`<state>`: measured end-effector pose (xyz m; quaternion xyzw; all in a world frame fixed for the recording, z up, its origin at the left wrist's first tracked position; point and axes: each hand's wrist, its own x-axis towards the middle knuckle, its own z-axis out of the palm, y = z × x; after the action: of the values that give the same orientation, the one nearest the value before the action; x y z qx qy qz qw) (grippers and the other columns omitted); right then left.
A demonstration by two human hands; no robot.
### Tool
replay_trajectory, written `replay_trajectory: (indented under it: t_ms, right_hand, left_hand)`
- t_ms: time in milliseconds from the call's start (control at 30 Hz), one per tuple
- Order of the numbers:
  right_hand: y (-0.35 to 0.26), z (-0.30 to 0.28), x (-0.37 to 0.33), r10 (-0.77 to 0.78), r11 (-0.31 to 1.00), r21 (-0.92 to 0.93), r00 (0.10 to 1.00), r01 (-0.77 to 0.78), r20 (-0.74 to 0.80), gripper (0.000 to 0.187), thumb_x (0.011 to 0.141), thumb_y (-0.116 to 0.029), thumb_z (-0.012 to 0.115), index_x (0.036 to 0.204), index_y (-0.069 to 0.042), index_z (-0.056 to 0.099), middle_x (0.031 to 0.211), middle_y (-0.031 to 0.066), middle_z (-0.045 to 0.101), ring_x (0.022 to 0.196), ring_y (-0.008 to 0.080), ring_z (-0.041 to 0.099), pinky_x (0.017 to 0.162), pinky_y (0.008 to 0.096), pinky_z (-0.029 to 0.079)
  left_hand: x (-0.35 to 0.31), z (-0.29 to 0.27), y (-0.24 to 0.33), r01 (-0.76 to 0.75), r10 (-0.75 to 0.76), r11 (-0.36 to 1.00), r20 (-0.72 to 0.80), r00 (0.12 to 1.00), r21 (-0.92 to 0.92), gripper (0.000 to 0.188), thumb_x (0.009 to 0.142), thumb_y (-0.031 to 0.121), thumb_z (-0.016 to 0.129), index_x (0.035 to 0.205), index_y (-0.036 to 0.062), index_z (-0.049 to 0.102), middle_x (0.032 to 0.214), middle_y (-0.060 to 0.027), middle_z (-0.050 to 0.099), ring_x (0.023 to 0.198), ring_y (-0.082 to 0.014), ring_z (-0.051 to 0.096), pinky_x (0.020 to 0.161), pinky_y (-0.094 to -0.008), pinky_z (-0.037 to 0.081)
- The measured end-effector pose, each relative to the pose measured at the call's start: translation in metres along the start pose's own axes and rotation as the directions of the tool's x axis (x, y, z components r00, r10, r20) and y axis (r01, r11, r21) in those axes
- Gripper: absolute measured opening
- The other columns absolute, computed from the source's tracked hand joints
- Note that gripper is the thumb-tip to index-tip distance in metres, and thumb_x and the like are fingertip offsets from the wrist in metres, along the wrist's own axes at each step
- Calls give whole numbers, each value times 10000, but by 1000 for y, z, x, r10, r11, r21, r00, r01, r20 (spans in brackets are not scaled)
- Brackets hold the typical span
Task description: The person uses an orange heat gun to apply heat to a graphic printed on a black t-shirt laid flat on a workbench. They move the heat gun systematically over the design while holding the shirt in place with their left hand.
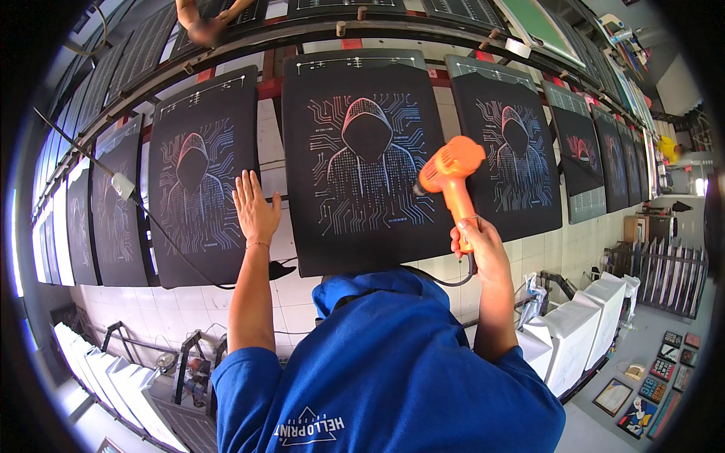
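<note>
In my right hand (483, 245) is an orange heat gun (451, 172), gripped by its handle, its dark nozzle aimed left. That nozzle hovers over the right side of the black shirt (306, 226) on the middle platen, which bears a printed hooded figure with circuit lines in red and blue. My left hand (257, 208) lies flat, fingers stretched, at the right edge of the neighbouring black shirt (170, 260), printed with the same design. A third printed shirt (540, 215) is to the right of the heat gun.
More platens with black shirts (117, 257) continue left and right in a row. A dark cable (170, 240) with a white connector (122, 184) crosses the left shirt. Beyond the rail (264, 47), another person's arms (204, 29) show. White-covered equipment (581, 317) stands at the right.
</note>
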<state>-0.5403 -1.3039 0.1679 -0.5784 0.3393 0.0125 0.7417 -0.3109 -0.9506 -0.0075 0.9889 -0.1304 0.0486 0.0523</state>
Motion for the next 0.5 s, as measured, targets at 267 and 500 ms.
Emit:
replay_trajectory:
  t_ms: [267,500]
  right_hand:
    - [4,1,-15,22,998,-58,1000,-23,-22,261,912,-239,617,993,0,550,761,61,588,605,122,570,509,242,452]
    - [2,-12,-23,25,996,-86,999,-28,-30,246,905,-245,623,989,-22,562,764,48,588,624,120,576,521,243,443]
  left_hand:
    - [0,1,0,-7,7,1000,-12,1000,-2,727,903,344,542,1473,-5,257,1541,-178,248,1449,-327,172,1182,-448,144]
    - [-1,1,0,-2,2,1000,-3,1000,10,721,912,355,529,1474,-4,256,1541,-177,249,1449,-324,173,1182,-446,144]
